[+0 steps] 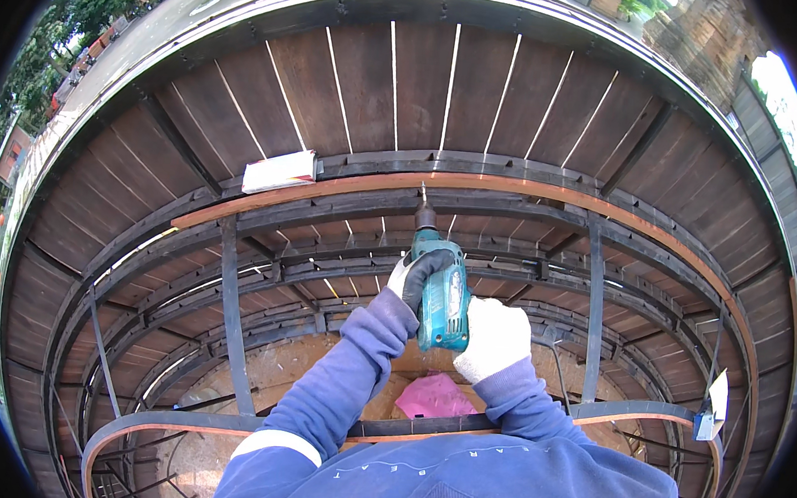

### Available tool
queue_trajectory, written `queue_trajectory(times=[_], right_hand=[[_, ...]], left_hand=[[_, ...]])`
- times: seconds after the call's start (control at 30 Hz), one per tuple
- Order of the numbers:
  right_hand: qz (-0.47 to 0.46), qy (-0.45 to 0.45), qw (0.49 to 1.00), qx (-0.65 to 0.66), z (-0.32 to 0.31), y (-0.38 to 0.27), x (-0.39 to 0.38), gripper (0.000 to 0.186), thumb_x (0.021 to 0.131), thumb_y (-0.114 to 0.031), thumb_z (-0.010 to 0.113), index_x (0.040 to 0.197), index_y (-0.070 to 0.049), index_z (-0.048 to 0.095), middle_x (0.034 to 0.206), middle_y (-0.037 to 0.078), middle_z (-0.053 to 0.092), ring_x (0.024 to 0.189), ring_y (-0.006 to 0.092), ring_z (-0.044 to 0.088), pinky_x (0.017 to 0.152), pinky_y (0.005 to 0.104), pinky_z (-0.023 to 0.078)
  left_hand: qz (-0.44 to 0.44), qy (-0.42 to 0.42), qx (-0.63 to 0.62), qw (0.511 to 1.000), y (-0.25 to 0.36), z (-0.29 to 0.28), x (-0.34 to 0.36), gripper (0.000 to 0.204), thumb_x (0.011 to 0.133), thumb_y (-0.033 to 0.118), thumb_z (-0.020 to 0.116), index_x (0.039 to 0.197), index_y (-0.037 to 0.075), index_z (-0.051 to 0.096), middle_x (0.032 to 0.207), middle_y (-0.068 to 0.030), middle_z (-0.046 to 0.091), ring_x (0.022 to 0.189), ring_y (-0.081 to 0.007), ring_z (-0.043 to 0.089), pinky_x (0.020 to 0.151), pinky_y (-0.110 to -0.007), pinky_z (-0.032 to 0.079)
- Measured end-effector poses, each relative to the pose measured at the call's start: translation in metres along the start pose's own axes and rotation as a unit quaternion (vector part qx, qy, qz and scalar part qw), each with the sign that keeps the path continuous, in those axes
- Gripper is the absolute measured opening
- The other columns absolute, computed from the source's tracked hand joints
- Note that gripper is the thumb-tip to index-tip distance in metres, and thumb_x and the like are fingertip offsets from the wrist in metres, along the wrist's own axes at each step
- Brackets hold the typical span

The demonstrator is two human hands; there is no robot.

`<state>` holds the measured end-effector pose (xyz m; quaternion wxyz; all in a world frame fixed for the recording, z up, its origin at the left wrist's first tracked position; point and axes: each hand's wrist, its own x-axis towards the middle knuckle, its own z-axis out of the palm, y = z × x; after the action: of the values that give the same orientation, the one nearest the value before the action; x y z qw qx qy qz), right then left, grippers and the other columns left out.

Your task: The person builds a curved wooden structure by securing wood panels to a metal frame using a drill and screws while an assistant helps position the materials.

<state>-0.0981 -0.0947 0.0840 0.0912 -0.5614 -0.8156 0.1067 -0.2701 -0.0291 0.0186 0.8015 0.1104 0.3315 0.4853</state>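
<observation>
A teal power drill [443,293] is gripped in both my gloved hands, pointing away from me. My left hand [418,276], in a white glove with a dark grey coating, wraps the left side of the drill body behind the chuck. My right hand [495,339], in a white glove, is closed at the drill's rear right; the handle and most fingers are hidden there. The drill's bit [424,196] ends at the near edge of a curved reddish-brown strip [503,183]. I cannot tell whether the tip touches it.
A white box [280,171] rests on the curved ledge beyond the strip, left of the bit. Dark metal posts [235,317] and curved rails surround my arms. A nearer curved rail [178,421] passes by my body. Below lies a pink bag [435,395]. Slatted dark boards [422,91] rise ahead.
</observation>
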Motion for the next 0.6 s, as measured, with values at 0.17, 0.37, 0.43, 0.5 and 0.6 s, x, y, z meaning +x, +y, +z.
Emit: queue_trajectory(times=[0.17, 0.37, 0.43, 0.5, 0.6], right_hand=[[0.002, -0.006, 1.0, -0.005, -0.0006, 0.0001, 0.0013, 0.036, 0.066, -0.021, 0.082, 0.095, -0.008, 0.065, 0.088, 0.013, 0.066, 0.081, 0.0338, 0.066, 0.075, 0.0462, 0.049], [-0.014, -0.004, 1.0, -0.015, 0.0001, 0.0023, 0.0019, 0.035, 0.067, -0.022, 0.082, 0.094, -0.008, 0.065, 0.086, 0.013, 0.066, 0.08, 0.0334, 0.066, 0.074, 0.0461, 0.049], [-0.01, -0.009, 1.0, -0.019, -0.0006, 0.0021, 0.0024, 0.034, 0.067, -0.022, 0.081, 0.094, -0.007, 0.065, 0.086, 0.013, 0.066, 0.08, 0.0333, 0.066, 0.074, 0.046, 0.048], [-0.008, -0.01, 1.0, -0.02, -0.0013, 0.0018, 0.0028, 0.034, 0.067, -0.021, 0.081, 0.094, -0.007, 0.065, 0.085, 0.013, 0.066, 0.08, 0.0333, 0.066, 0.073, 0.0459, 0.048], [-0.01, -0.006, 1.0, -0.021, -0.004, 0.001, 0.0035, 0.034, 0.067, -0.021, 0.081, 0.094, -0.007, 0.065, 0.085, 0.013, 0.066, 0.079, 0.0332, 0.066, 0.073, 0.0457, 0.048]], left_hand=[[0.004, 0.001, 0.027, 1.0, 0.0007, 0.0008, 0.0002, 0.042, 0.092, 0.023, 0.072, 0.125, 0.003, 0.056, 0.099, -0.0172, 0.07, 0.083, -0.0343, 0.075, 0.076, -0.049, 0.066], [0.006, 0.012, 0.029, 0.999, -0.0016, -0.0062, 0.006, 0.042, 0.092, 0.023, 0.071, 0.126, 0.002, 0.056, 0.101, -0.02, 0.072, 0.084, -0.0359, 0.075, 0.077, -0.051, 0.066], [0.001, 0.009, 0.018, 1.0, -0.003, -0.0072, 0.0074, 0.042, 0.093, 0.023, 0.071, 0.126, 0.002, 0.056, 0.101, -0.0207, 0.072, 0.084, -0.0365, 0.075, 0.078, -0.051, 0.066], [-0.003, -0.001, 0.004, 1.0, -0.0031, -0.0071, 0.0078, 0.04, 0.093, 0.022, 0.071, 0.125, 0.002, 0.058, 0.1, -0.0188, 0.072, 0.083, -0.0345, 0.075, 0.077, -0.049, 0.066], [-0.01, -0.022, -0.025, 0.999, -0.0034, -0.0083, 0.0091, 0.037, 0.094, 0.021, 0.073, 0.122, 0.001, 0.059, 0.098, -0.0145, 0.072, 0.081, -0.0301, 0.076, 0.075, -0.045, 0.067]])
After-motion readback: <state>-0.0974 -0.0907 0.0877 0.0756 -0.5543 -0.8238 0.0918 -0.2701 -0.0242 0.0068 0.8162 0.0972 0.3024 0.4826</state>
